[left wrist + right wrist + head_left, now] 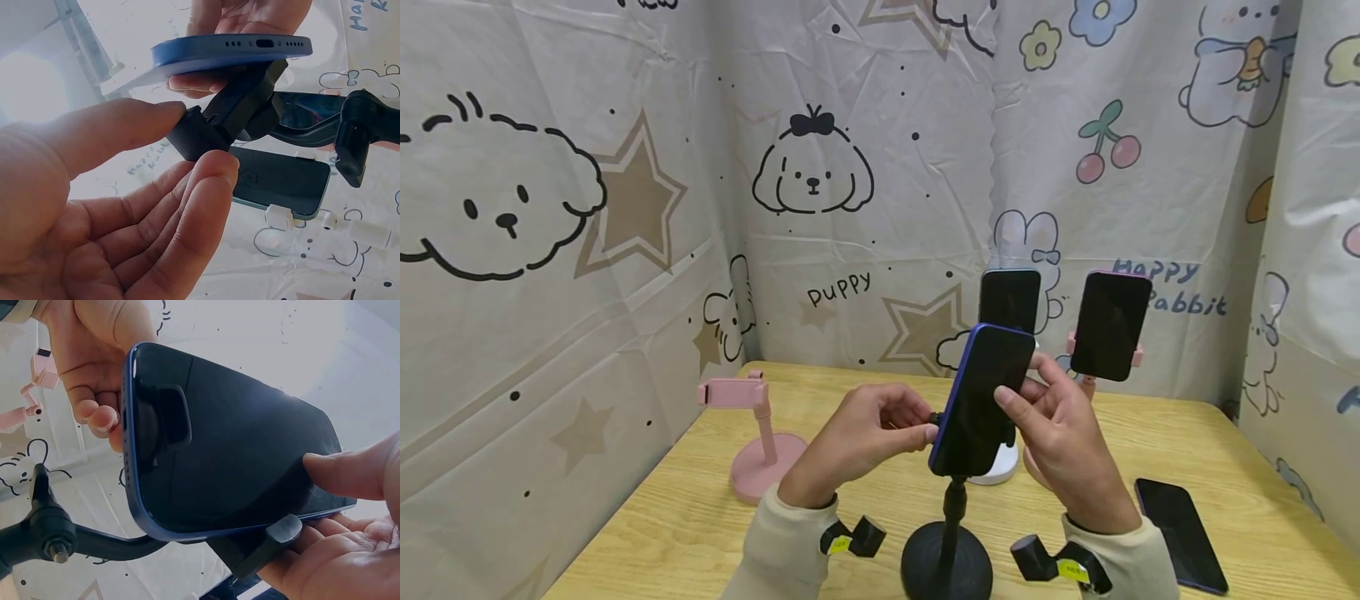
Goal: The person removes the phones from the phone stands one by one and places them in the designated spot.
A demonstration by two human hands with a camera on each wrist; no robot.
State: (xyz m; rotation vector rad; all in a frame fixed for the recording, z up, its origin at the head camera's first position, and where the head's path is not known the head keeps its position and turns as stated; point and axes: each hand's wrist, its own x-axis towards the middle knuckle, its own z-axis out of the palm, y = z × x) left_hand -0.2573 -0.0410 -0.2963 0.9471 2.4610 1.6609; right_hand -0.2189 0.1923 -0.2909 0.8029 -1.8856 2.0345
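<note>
A blue-edged phone point(985, 400) leans at the head of a black phone stand point(951, 562), its dark screen towards me. My right hand point(1063, 433) holds the phone by its right side, thumb on the screen point(231, 450) and fingers behind. With thumb and fingertips, my left hand point(876, 425) pinches the end of the stand's black clamp point(197, 134). In the left wrist view, that end stands apart from the phone's near edge. The clamp's other arm point(284, 531) touches the phone's lower long edge in the right wrist view.
A pink stand point(767, 450) without a phone is at the left. Behind, one phone point(1011, 292) stands over a white base point(1000, 467), and another phone point(1112, 325) sits in a pink holder. A dark phone point(1183, 533) lies flat at the right of the wooden table point(655, 533).
</note>
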